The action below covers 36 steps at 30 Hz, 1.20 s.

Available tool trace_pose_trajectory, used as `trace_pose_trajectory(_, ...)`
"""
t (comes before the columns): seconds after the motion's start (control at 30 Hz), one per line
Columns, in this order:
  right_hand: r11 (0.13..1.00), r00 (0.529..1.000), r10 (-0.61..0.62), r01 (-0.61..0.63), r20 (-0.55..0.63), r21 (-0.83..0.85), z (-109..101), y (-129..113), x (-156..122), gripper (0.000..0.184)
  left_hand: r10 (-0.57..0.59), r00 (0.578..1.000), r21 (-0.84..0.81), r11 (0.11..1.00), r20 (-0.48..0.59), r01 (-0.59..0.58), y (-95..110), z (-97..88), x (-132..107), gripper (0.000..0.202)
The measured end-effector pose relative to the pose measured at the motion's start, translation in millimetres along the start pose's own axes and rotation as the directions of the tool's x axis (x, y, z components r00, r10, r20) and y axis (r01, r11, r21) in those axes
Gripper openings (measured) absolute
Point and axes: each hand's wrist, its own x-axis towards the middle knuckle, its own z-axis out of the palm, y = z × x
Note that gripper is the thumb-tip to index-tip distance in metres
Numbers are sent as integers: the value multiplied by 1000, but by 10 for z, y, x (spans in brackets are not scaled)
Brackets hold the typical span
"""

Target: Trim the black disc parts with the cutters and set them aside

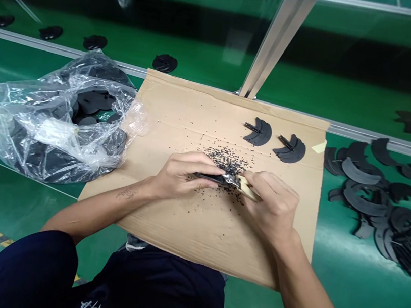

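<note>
My left hand point(186, 174) is closed around a black plastic part point(208, 177), pinched between thumb and fingers. In my right hand point(274, 202) is a pair of nippers point(248, 189) with pale yellow handles, fingers wrapped round the grips. The metal jaws meet the tip of the black part, near the left thumb; whether they are closed through it I cannot tell. Beneath both hands, small black scraps point(229, 160) lie scattered over a cardboard sheet point(182, 105). Two dark curved parts with thin stems, a left one point(260, 132) and a right one point(292, 149), rest near its far edge.
To the left sits a clear plastic bag point(53, 122) of black parts. A loose pile of curved black parts point(367, 197) covers the green table point(354, 292) on the right. Behind the cardboard, a metal post point(278, 42) rises; several black pieces point(165, 62) lie beyond the rail.
</note>
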Motion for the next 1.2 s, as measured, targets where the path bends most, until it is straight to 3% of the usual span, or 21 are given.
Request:
trace_pose_trajectory(0.13, 990, 997, 80, -80, -2, 116, 36, 7, 12, 16, -18, 1000, 5, 1000, -2, 18, 30, 3, 15, 21)
trace_pose_trajectory(0.3, 993, 997, 77, -76, 11, -90, 95, 61, 14, 12, -39, 999, 53, 998, 30, 37, 15, 36, 11, 23)
trace_pose_trajectory(0.4, 992, 995, 96, -92, 37, -90, 105, 90, 6, 13, -62, 998, 137, 989, 29, 58, -10, 32, 6, 20)
trace_pose_trajectory(0.5, 967, 974, 214, -222, 76, 128, 102, 70, 21, 13, -141, 988, 164, 975, -67, 150, -17, 12, 6, 18)
trace_pose_trajectory(0.6, 798, 928, 331, -371, 170, 475, 109, -12, 47, 16, -269, 951, -9, 963, -153, 271, -9, 21, -1, 22)
trace_pose_trajectory(0.67, 718, 922, 343, -381, 179, 583, 116, -71, 53, 18, -302, 944, -129, 950, -134, 285, -8, 40, -11, 22)
trace_pose_trajectory(0.77, 828, 965, 256, -249, 56, 502, 105, -121, 41, 6, -212, 977, -93, 974, -24, 209, -33, 47, -33, 18)
trace_pose_trajectory(0.83, 912, 993, 116, -101, -15, 397, 80, -132, 30, 5, -100, 992, 79, 992, 72, 95, -69, 33, -51, 17)
trace_pose_trajectory(0.9, 910, 1000, 8, -2, -12, 415, 48, -139, 28, 8, -16, 985, 247, 969, 173, -28, -109, 18, -72, 22)
trace_pose_trajectory(0.97, 842, 1000, 18, -29, 25, 538, 21, -135, 35, 10, 3, 972, 323, 943, 234, -81, -141, 9, -90, 30)
trace_pose_trajectory(1.03, 799, 993, 106, -114, 49, 591, 8, -105, 44, 11, -11, 975, 308, 950, 224, -60, -155, 4, -96, 33)
trace_pose_trajectory(1.1, 866, 985, 174, -161, 15, 474, 14, -42, 47, 13, -28, 983, 239, 971, 179, -16, -149, -1, -87, 32)
trace_pose_trajectory(1.2, 976, 992, 127, -121, -19, 178, 46, 65, 38, 20, -39, 992, 144, 989, 122, 21, -122, -7, -62, 32)
